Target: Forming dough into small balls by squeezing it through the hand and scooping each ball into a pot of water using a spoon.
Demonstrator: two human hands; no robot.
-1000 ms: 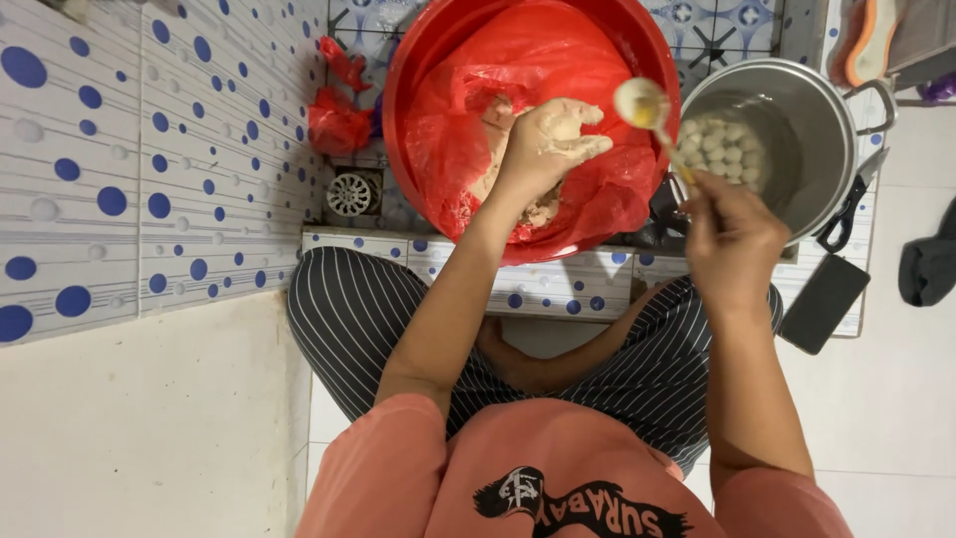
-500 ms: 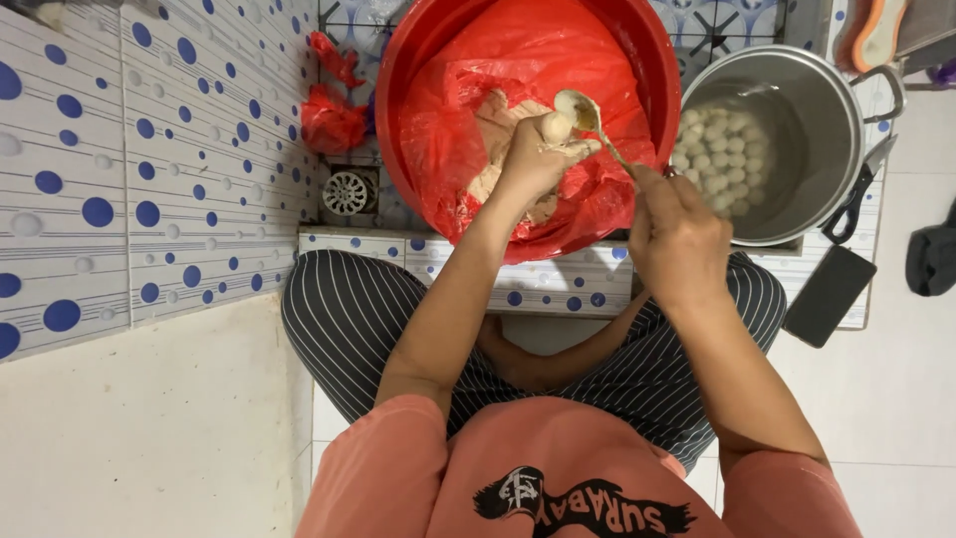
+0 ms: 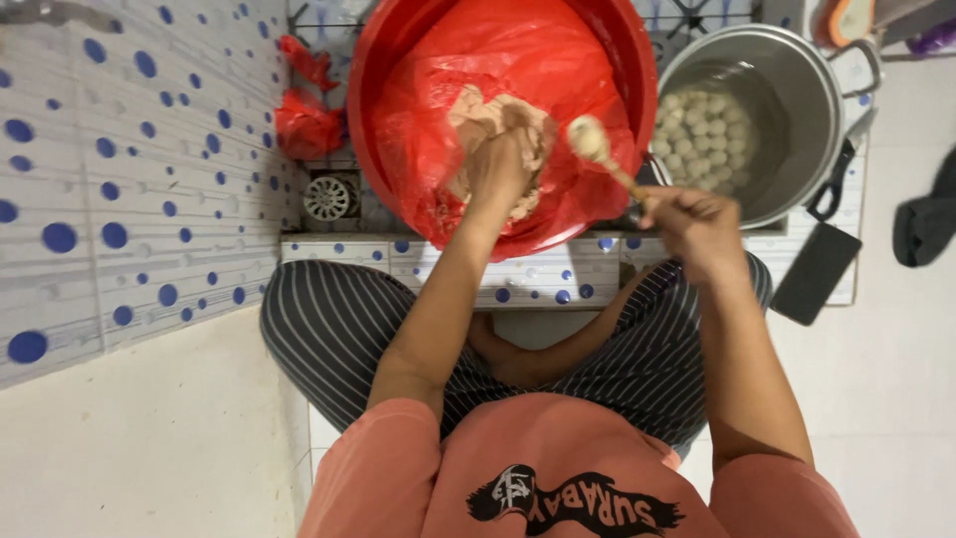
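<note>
The left hand (image 3: 498, 169) has its fingers curled down into the pale paste (image 3: 498, 115) in the middle of the frame, squeezing a handful of it. The right hand (image 3: 697, 224) has its fingers shut tight around the thin handle of a spoon (image 3: 597, 147), and a round ball of paste now sits on the spoon's bowl. Half a second ago the spoon was touching the left hand's fist; now it has pulled away to the right, carrying the ball, so one more ball looks made. The paste lies in a red plastic bag (image 3: 558, 60) lining a big red tub (image 3: 368, 130) at the top middle. Just right of it stands a metal pot (image 3: 807, 90) with many pale balls (image 3: 707, 139) floating in water. Blue-dotted tiles (image 3: 119, 169) fill the upper left
</note>
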